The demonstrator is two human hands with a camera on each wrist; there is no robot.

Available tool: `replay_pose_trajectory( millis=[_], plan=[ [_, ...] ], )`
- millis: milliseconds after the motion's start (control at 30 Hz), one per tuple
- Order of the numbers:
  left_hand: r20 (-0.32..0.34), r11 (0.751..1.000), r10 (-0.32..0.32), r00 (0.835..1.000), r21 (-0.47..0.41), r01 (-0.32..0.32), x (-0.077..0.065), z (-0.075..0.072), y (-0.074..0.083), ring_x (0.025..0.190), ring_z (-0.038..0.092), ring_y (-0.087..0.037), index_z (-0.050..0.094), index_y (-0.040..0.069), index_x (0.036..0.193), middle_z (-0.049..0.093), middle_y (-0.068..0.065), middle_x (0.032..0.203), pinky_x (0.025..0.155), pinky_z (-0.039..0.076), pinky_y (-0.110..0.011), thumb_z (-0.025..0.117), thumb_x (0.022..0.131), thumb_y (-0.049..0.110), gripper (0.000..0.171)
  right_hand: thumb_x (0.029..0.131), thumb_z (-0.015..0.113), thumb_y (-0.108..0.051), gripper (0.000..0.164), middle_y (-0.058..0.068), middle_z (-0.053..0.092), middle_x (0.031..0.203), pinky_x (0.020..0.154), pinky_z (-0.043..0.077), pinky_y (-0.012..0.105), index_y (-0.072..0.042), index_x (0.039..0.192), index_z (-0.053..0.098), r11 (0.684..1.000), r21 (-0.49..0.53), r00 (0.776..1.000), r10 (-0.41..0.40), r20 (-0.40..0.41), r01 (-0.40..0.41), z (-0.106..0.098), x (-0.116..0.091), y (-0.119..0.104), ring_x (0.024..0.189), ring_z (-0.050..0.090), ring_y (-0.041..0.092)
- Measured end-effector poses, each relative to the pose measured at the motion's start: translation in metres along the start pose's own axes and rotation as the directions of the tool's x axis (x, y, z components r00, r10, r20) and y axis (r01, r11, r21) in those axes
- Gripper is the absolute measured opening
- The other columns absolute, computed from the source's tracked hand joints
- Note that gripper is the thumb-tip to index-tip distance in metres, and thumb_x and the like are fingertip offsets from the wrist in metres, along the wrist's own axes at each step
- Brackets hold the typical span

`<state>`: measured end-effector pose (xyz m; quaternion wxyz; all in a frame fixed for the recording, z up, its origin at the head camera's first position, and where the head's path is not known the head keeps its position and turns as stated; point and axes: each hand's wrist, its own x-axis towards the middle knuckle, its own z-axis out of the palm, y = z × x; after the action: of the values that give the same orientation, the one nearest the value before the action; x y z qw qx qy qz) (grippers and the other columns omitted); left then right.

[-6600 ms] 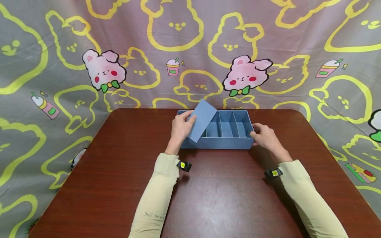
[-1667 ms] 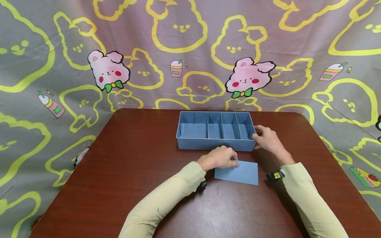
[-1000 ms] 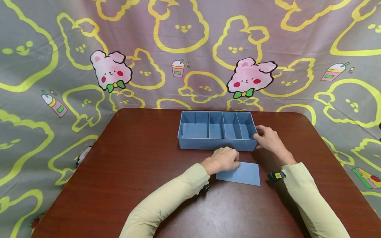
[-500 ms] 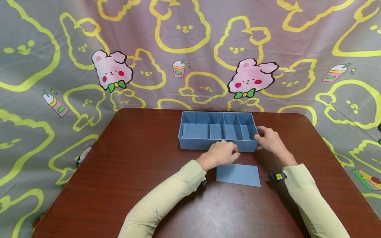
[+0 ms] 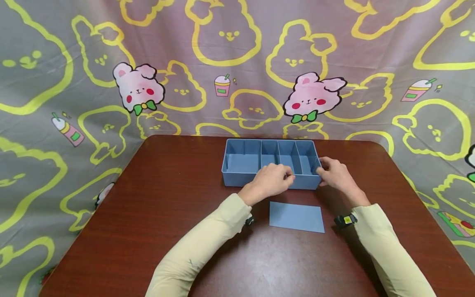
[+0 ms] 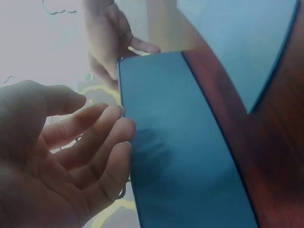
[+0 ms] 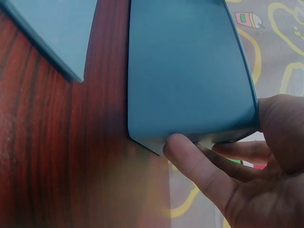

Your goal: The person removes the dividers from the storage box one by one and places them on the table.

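A blue divided storage box [image 5: 241, 180] stands upright on the table, with a wide compartment at its left and narrower ones to the right. My right hand [image 5: 337, 176] grips its right end, the thumb at the rim; the right wrist view has the fingers [image 7: 192, 161] against the end wall. Loosely curled and holding nothing, my left hand [image 5: 270, 181] hovers at the front wall [image 6: 175, 137], hiding part of it; whether it touches the rim I cannot tell. A flat blue rectangular panel [image 5: 297, 218] lies on the table in front of the box.
The brown wooden table [image 5: 156, 198] extends around the box. Behind it and along both sides hangs a grey cloth [image 5: 252, 49] with yellow outlines and pink rabbit faces. A small black wrist camera [image 5: 345, 220] sits at the right cuff.
Earlier my left hand held the panel over the box's left part, then laid it down in front. It has since released the panel and moved up to the box's front wall. My right hand stays put.
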<state>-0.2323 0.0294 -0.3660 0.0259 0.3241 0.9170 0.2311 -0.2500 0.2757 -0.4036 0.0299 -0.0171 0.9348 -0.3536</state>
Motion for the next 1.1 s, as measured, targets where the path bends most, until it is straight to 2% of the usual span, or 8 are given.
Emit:
replay_pose_trajectory(
  millis=[167,267,433,600,800,1100],
  plan=[
    [-0.053,1.000,-0.017,0.998,-0.026,0.016,0.001,-0.008,-0.006,0.043,0.043,-0.008,0.073,0.017,0.110,0.064,0.007,0.073,0.042,0.031,-0.021,0.052,0.101,0.028,0.025,0.096,0.046,-0.016,0.051,0.032,0.059,0.121,0.067,0.060,0.039,0.005,0.142,0.042,1.000,-0.003,1.000,-0.010,0.004,0.011,0.000,0.001,0.000,0.070,0.072,0.020],
    [-0.068,1.000,-0.012,0.998,-0.018,0.010,0.002,-0.011,-0.009,0.044,0.044,-0.007,0.073,0.017,0.109,0.065,0.007,0.078,0.044,0.032,-0.020,0.052,0.101,0.028,0.025,0.096,0.045,-0.016,0.051,0.031,0.059,0.121,0.069,0.060,0.041,0.005,0.142,0.041,1.000,-0.002,1.000,-0.007,0.009,0.007,0.000,0.002,0.000,0.071,0.072,0.021],
    [-0.079,0.999,-0.041,0.996,-0.022,0.040,0.002,-0.014,-0.012,0.047,0.047,-0.007,0.071,0.018,0.109,0.063,0.008,0.075,0.046,0.034,-0.021,0.051,0.101,0.029,0.024,0.096,0.045,-0.016,0.052,0.032,0.057,0.124,0.070,0.060,0.042,0.005,0.143,0.040,1.000,0.001,1.000,0.001,0.010,-0.001,0.000,0.002,0.001,0.073,0.072,0.023],
    [-0.129,0.997,-0.069,0.989,-0.033,0.066,0.003,-0.016,-0.016,0.056,0.054,-0.007,0.070,0.018,0.105,0.063,0.009,0.077,0.053,0.042,-0.022,0.054,0.100,0.030,0.020,0.096,0.045,-0.016,0.052,0.032,0.056,0.125,0.070,0.060,0.042,0.005,0.143,0.040,1.000,0.007,1.000,0.009,0.012,-0.009,0.000,0.001,0.001,0.075,0.072,0.024],
    [-0.173,0.996,-0.073,0.982,-0.060,0.063,0.004,-0.019,-0.022,0.057,0.055,-0.007,0.069,0.018,0.103,0.064,0.008,0.077,0.053,0.043,-0.022,0.056,0.099,0.029,0.018,0.096,0.045,-0.016,0.052,0.031,0.058,0.122,0.071,0.060,0.043,0.005,0.143,0.041,1.000,0.005,1.000,0.007,0.009,-0.008,-0.001,0.002,0.001,0.073,0.072,0.024],
    [-0.217,0.982,-0.167,0.962,-0.119,0.144,0.009,-0.020,-0.034,0.058,0.057,-0.009,0.064,0.017,0.100,0.063,0.006,0.076,0.054,0.044,-0.024,0.059,0.098,0.030,0.014,0.096,0.045,-0.016,0.052,0.032,0.057,0.123,0.071,0.060,0.043,0.005,0.143,0.040,1.000,0.011,1.000,0.012,0.014,-0.012,-0.001,0.001,0.001,0.074,0.073,0.025]
  ],
)
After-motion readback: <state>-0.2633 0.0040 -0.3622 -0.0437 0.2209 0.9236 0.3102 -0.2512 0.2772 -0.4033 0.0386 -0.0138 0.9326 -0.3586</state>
